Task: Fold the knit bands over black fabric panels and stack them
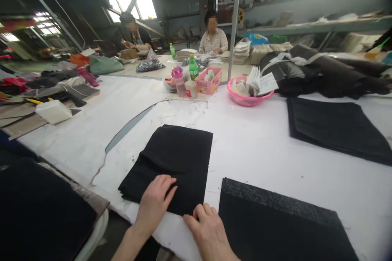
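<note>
A stack of black fabric pieces [180,155] lies on the white-covered table in front of me, its lower left edge showing several layers. My left hand [157,195] rests on its near part, fingers stretched out and thumb apart. At the near right corner, my right hand [210,228] has its fingers curled, with thumb and forefinger closed on the fabric's edge. Just right of that hand lies another black fabric stack [275,220], with a speckled, shiny band along its far edge.
Another black stack [337,128] lies at the right, near dark bundled material [330,69]. Farther back stand a pink basket [249,100], a pink box [210,81], a green bottle [193,67] and a metal pole [235,28]. Two people sit across the table.
</note>
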Motion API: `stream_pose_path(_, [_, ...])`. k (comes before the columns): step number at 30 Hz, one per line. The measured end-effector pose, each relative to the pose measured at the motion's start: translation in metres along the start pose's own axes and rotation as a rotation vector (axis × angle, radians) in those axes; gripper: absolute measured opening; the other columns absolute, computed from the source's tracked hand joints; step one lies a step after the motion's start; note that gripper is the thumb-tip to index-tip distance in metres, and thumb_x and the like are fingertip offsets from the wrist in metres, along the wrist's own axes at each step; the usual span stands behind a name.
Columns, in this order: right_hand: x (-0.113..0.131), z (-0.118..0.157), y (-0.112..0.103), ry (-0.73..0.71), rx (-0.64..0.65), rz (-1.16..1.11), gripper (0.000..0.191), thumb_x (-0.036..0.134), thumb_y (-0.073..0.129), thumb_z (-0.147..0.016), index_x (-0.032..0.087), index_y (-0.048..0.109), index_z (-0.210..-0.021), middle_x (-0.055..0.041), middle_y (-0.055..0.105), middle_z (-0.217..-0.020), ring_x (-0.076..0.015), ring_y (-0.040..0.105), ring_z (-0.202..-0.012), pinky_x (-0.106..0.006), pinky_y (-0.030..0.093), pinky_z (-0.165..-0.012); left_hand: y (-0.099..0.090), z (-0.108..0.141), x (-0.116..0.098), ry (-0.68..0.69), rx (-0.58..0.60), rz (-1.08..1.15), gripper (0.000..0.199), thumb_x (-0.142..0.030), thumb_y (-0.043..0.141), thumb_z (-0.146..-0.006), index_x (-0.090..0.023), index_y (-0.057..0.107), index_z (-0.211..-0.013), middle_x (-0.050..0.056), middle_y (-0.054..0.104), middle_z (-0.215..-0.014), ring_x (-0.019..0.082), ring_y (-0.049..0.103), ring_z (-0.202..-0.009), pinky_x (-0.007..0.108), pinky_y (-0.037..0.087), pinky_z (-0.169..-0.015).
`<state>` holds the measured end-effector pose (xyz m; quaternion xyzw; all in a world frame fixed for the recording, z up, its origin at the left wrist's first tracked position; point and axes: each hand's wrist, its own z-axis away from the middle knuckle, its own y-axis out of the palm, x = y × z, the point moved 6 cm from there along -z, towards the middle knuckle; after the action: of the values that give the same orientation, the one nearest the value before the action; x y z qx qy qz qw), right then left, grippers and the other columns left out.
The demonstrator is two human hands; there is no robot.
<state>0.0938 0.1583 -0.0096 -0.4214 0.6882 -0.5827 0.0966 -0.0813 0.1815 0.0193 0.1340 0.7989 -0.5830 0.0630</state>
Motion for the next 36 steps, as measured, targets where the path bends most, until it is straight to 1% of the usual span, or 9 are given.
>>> stream_pose_path(4, [-0.004, 0.003, 0.009, -0.021, -0.135, 0.031, 0.012, 0.020, 0.070, -0.080, 0.029, 0.062, -0.081, 0.0020, 0.053, -0.072, -0.0150, 0.048, -0.065, -0.029, 0.033, -0.055, 0.022, 0.016, -0.033, 0.033, -0.061, 0.005, 0.017, -0.021, 0.051, -0.092, -0.023, 0.064, -0.101, 0.007, 0.065, -0.098, 0.022, 0.063, -0.090, 0.036, 0.053, -0.078])
stream_pose_path(8, [-0.018, -0.009, -0.020, 0.021, -0.099, -0.212, 0.013, 0.019, 0.063, -0.084, 0.030, 0.065, -0.090, 0.0020, 0.060, -0.078, -0.0136, 0.057, -0.072, -0.024, 0.041, -0.059, 0.021, 0.019, -0.034, 0.047, -0.168, -0.018, 0.018, -0.020, 0.049, -0.091, -0.023, 0.066, -0.097, 0.007, 0.066, -0.095, 0.022, 0.064, -0.089, 0.035, 0.052, -0.076])
stream_pose_path(10, [-0.041, -0.029, -0.043, 0.180, -0.042, -0.362, 0.017, 0.019, 0.055, -0.090, 0.030, 0.067, -0.094, 0.0010, 0.064, -0.085, -0.0129, 0.061, -0.079, -0.023, 0.045, -0.068, 0.020, 0.019, -0.031, 0.052, -0.187, -0.021, 0.019, -0.019, 0.049, -0.091, -0.023, 0.066, -0.096, 0.006, 0.066, -0.095, 0.021, 0.064, -0.089, 0.035, 0.051, -0.077])
stream_pose_path(13, [-0.085, -0.076, -0.058, 0.402, 0.112, -0.436, 0.014, 0.023, 0.058, -0.088, 0.028, 0.070, -0.090, 0.0013, 0.067, -0.086, -0.0125, 0.062, -0.074, -0.025, 0.046, -0.072, 0.024, 0.019, -0.029, 0.054, -0.186, -0.029, 0.018, -0.017, 0.050, -0.091, -0.023, 0.067, -0.094, 0.006, 0.066, -0.094, 0.020, 0.063, -0.089, 0.034, 0.050, -0.077])
stream_pose_path(18, [-0.160, -0.165, -0.035, 0.626, 0.193, -0.490, 0.015, 0.021, 0.056, -0.087, 0.017, 0.069, -0.094, 0.0010, 0.068, -0.071, -0.0073, 0.057, -0.049, -0.020, 0.043, -0.053, 0.030, 0.021, -0.025, 0.012, -0.223, -0.008, 0.021, -0.015, 0.047, -0.091, -0.023, 0.067, -0.093, 0.007, 0.066, -0.092, 0.022, 0.063, -0.091, 0.036, 0.050, -0.077])
stream_pose_path(21, [-0.185, -0.199, -0.016, 0.698, 0.186, -0.446, 0.014, 0.022, 0.059, -0.087, 0.014, 0.067, -0.096, 0.0004, 0.068, -0.073, -0.0047, 0.053, -0.046, -0.018, 0.043, -0.051, 0.030, 0.021, -0.024, 0.021, -0.230, 0.006, 0.021, -0.016, 0.048, -0.090, -0.023, 0.067, -0.092, 0.007, 0.066, -0.091, 0.022, 0.064, -0.090, 0.035, 0.050, -0.076])
stream_pose_path(26, [-0.196, -0.225, -0.001, 0.782, 0.236, -0.318, 0.027, 0.040, 0.061, -0.090, 0.014, 0.064, -0.091, 0.0022, 0.064, -0.073, -0.0072, 0.056, -0.055, -0.024, 0.049, -0.058, 0.032, 0.022, -0.019, 0.024, -0.194, 0.005, 0.019, -0.017, 0.051, -0.091, -0.024, 0.068, -0.095, 0.006, 0.067, -0.094, 0.021, 0.064, -0.093, 0.034, 0.050, -0.079])
stream_pose_path(31, [-0.197, -0.238, 0.003, 0.856, 0.278, -0.188, 0.028, 0.041, 0.065, -0.087, 0.014, 0.063, -0.080, 0.0012, 0.064, -0.073, -0.0092, 0.058, -0.063, -0.027, 0.051, -0.066, 0.038, 0.024, -0.016, 0.027, -0.199, 0.024, 0.017, -0.017, 0.053, -0.090, -0.024, 0.067, -0.096, 0.005, 0.068, -0.094, 0.022, 0.064, -0.094, 0.035, 0.049, -0.080])
stream_pose_path(36, [-0.201, -0.241, 0.016, 0.852, 0.368, -0.218, 0.027, 0.041, 0.059, -0.092, 0.014, 0.063, -0.096, -0.0009, 0.065, -0.088, -0.0109, 0.062, -0.074, -0.029, 0.054, -0.069, 0.040, 0.024, -0.015, 0.030, -0.197, 0.018, 0.018, -0.018, 0.053, -0.090, -0.024, 0.068, -0.096, 0.006, 0.068, -0.094, 0.022, 0.064, -0.093, 0.036, 0.050, -0.079])
